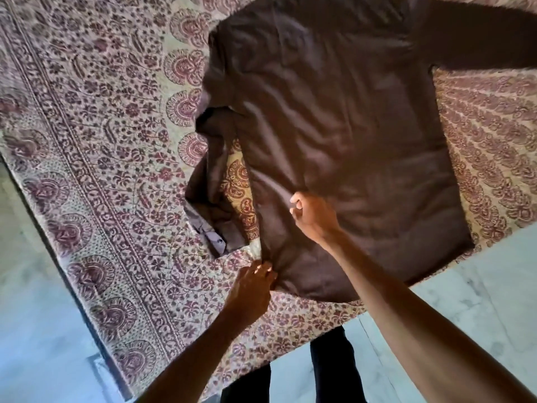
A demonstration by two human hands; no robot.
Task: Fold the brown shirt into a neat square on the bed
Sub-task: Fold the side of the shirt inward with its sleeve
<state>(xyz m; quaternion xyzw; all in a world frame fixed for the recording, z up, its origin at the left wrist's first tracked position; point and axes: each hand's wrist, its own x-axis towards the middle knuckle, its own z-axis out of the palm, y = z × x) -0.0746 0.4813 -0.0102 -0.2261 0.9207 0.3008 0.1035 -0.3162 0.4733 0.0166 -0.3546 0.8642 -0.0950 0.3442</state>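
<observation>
The brown shirt [343, 120] lies spread flat, back side up, on the bed's patterned sheet [110, 146]. One sleeve hangs folded down along its left side, with a buttoned cuff [213, 238] at the bottom; the other sleeve stretches off to the upper right. My left hand [252, 289] pinches the shirt's near left hem corner. A little farther up the left edge, my right hand [311, 213] grips a bunch of fabric, and creases radiate from it.
The bed's corner points toward me, with pale marble floor [465, 289] on the right and left of it. A person's dark trouser legs [331, 370] stand against the bed's near edge.
</observation>
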